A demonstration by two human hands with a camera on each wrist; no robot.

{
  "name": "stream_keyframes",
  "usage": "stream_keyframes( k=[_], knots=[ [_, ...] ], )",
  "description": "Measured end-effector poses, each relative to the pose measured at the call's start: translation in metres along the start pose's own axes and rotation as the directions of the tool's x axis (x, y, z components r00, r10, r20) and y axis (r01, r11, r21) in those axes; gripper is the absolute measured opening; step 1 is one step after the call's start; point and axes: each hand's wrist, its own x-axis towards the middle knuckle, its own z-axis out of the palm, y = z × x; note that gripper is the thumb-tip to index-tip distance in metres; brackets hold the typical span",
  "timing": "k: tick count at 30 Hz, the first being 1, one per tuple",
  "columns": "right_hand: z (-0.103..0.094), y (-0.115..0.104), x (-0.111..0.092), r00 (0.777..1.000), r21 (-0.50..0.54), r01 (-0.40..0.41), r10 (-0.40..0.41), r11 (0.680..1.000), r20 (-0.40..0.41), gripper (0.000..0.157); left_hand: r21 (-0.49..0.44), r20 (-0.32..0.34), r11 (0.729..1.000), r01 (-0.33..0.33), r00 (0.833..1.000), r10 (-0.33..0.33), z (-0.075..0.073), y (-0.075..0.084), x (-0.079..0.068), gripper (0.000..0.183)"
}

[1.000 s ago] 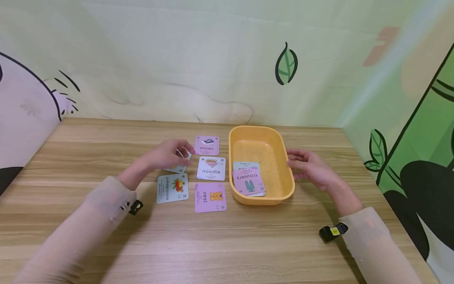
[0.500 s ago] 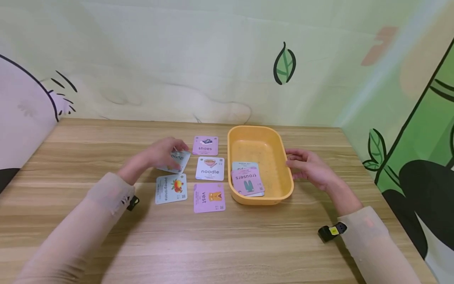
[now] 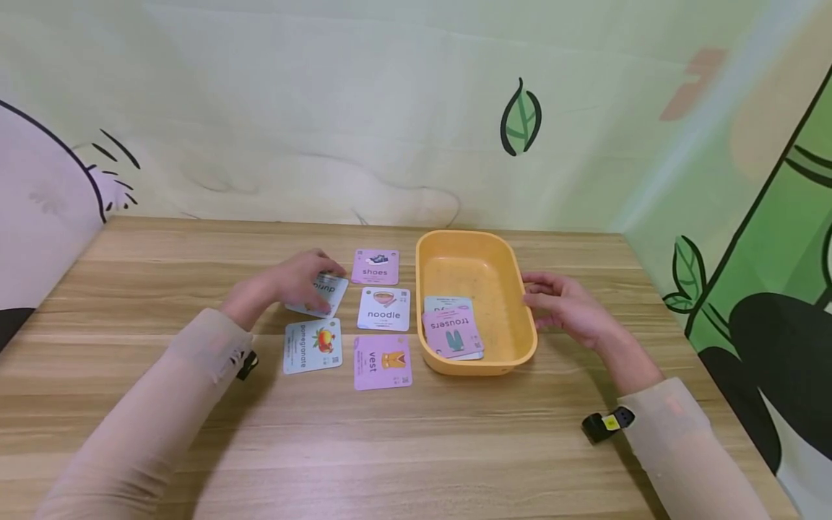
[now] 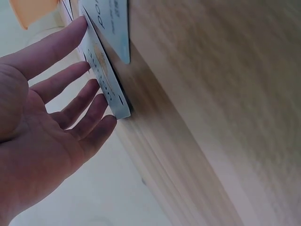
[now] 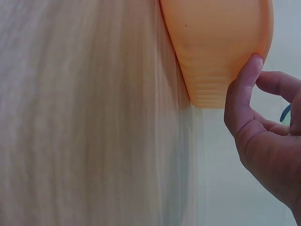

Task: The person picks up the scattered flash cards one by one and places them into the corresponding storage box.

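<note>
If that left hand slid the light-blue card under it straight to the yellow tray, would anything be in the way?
Yes, probably: the light-blue card would meet the noodle card, lying flat in between, then the raised side of the yellow tray. Nothing visible blocks lifting it over both.

The tray (image 3: 497, 289) looked like smooth plastic, the cards (image 3: 383, 309) printed paper, the tabletop (image 3: 390, 448) faintly glossy wood, the sleeves (image 3: 130, 426) matt cloth
</note>
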Motion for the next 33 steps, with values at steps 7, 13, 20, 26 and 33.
stream_keyframes(
  k=[7, 13, 20, 26, 33],
  knots=[
    [0.000, 0.000, 0.000, 1.000, -0.002, 0.000, 0.000, 1.000, -0.003, 0.057, 0.026, -0.008, 1.000, 0.013, 1.000, -0.012, 0.000, 0.000, 0.001, 0.062],
    [0.000, 0.000, 0.000, 1.000, -0.004, 0.006, -0.006, 1.000, 0.001, 0.057, 0.056, -0.021, 0.998, 0.013, 1.000, -0.012, 0.000, -0.002, 0.002, 0.062],
    [-0.001, 0.001, 0.001, 1.000, 0.001, 0.012, -0.012, 1.000, 0.003, 0.057, 0.018, -0.068, 1.000, 0.019, 0.998, -0.017, -0.001, -0.006, 0.001, 0.057],
    [0.000, 0.001, 0.001, 1.000, -0.002, 0.008, -0.008, 1.000, 0.000, 0.057, -0.013, -0.105, 0.998, 0.057, 0.993, -0.058, -0.003, -0.010, 0.001, 0.053],
    [0.000, 0.001, 0.000, 1.000, -0.007, 0.004, -0.004, 1.000, -0.005, 0.057, -0.038, -0.138, 0.996, 0.080, 0.987, -0.084, -0.006, -0.014, -0.002, 0.054]
  ],
)
